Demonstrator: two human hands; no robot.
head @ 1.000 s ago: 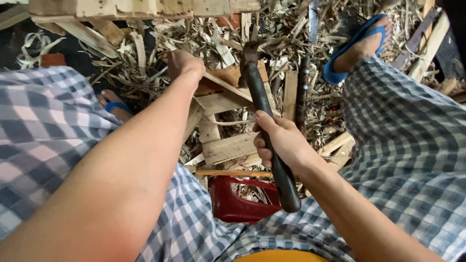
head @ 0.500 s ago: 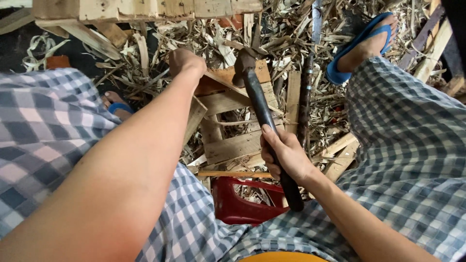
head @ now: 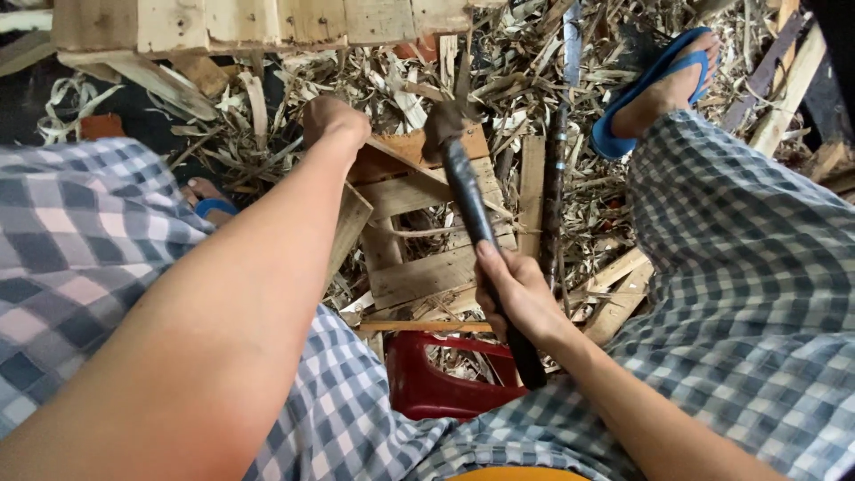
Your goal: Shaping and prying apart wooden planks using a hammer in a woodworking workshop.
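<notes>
Head view, looking down between two knees in blue-and-white checked cloth.

Right hand [head: 518, 298]: fingers clamped round the lower part of a dark hammer handle [head: 476, 223], thumb along the shaft, wrist bent slightly upward, forearm running in from the lower right corner. Handle end projecting below the fist, over a red plastic stool [head: 436, 383].

Hammer head [head: 445, 120]: well ahead of the right hand, at the far end of the handle, resting on or just above the top edge of a small wooden slat frame [head: 427, 236]; contact not clearly readable.

Left hand [head: 334, 120]: arm stretched straight forward from the lower left, fist closed and pressed on the far left corner of the slat frame, just left of the hammer head. Anything held inside the fist: cannot tell.

Beyond both hands: pale wooden pallet edge [head: 258, 22]. Around the frame: litter of wood shavings and splinters [head: 552, 80]. Right of the right hand, farther off: foot in a blue sandal [head: 655, 85]. Between frame and sandal: long dark blade [head: 559, 169] lying on the litter.
</notes>
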